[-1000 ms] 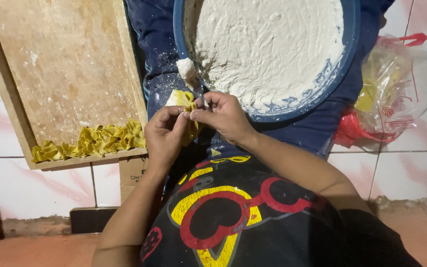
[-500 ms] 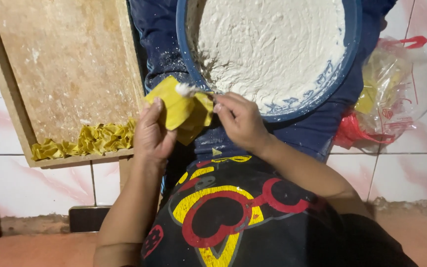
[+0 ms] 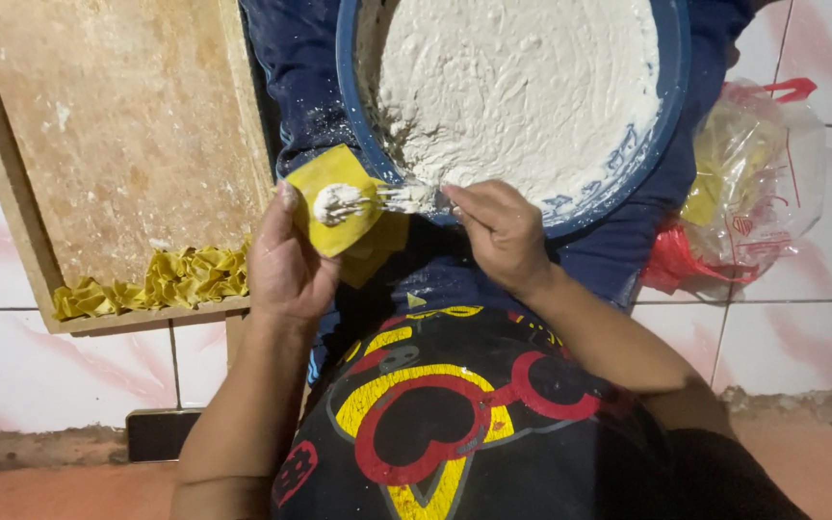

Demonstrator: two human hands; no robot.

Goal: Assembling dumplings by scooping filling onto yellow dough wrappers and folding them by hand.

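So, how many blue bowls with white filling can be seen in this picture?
1. The blue bowl rests on the person's lap, above the right hand, filled with white paste. The left hand holds a yellow wrapper beside it. None seems hidden.

Head view under warm, moderately bright artificial light. The white filling in the blue bowl was brightest, nearly washed out; the plastic bag showed glare. Deep shadow lay at lower left. Focus was sharp, with slight edge distortion.
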